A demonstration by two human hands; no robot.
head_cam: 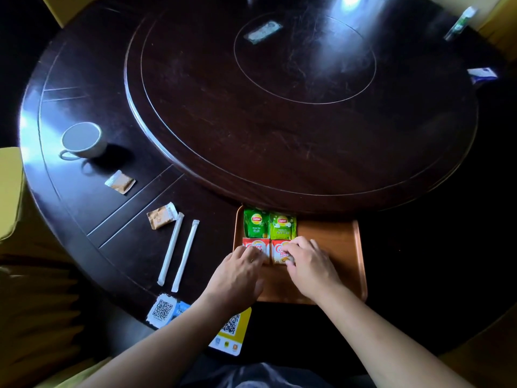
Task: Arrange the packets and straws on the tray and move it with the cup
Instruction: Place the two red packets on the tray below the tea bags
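An orange tray (333, 242) lies at the table's near edge. On its left half sit two green tea packets (256, 223) (282, 226) side by side, with two red creamer packets (255, 245) (278, 249) just below them. My left hand (240, 273) rests its fingertips on the left red packet. My right hand (307, 263) presses fingers on the right red packet. Left of the tray lie two paper-wrapped straws (171, 249) (186, 254), a brown sugar packet (161, 217) and another brown packet (120, 182). A white cup (82, 140) stands at the far left.
A raised round turntable (279, 107) fills the middle of the dark table. QR code cards (162, 310) (230, 329) lie at the near edge. Small packets (263, 32) (481, 74) lie at the far side. Yellow chairs (9, 189) flank the table.
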